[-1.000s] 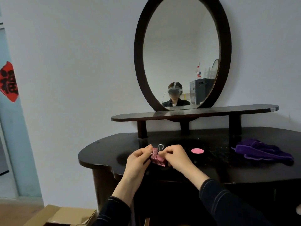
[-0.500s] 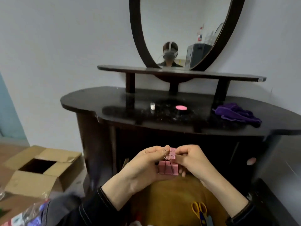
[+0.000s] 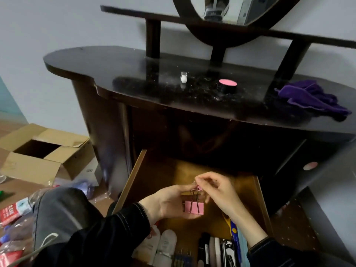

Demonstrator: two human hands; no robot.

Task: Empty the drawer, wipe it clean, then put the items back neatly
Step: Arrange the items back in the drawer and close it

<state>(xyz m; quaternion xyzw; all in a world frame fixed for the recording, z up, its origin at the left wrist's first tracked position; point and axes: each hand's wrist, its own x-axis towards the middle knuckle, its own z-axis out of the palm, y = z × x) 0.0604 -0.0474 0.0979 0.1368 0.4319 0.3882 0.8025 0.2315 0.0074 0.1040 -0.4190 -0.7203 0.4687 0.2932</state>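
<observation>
The wooden drawer (image 3: 159, 174) is pulled open under the dark dressing table (image 3: 119, 66). Both hands hover over its middle with pink binder clips (image 3: 194, 207). My left hand (image 3: 169, 201) holds the large clip from the left. My right hand (image 3: 217, 191) pinches a smaller pink clip hooked on the wire handles above it. At the drawer's front lie white tubes (image 3: 163, 245), dark pens and small items (image 3: 217, 249), and scissors with yellow handles (image 3: 229, 222). A purple cloth (image 3: 312, 97) lies on the tabletop at the right.
A pink-topped black jar (image 3: 227, 86) and a small white object (image 3: 183, 78) stand on the tabletop. An open cardboard box (image 3: 44, 153) sits on the floor at the left, with plastic packets (image 3: 13, 212) nearer me. The mirror frame (image 3: 221, 33) rises behind a raised shelf.
Both hands came down with the pink clips from above the tabletop to over the open drawer. My view tilted down, bringing the drawer's contents into sight.
</observation>
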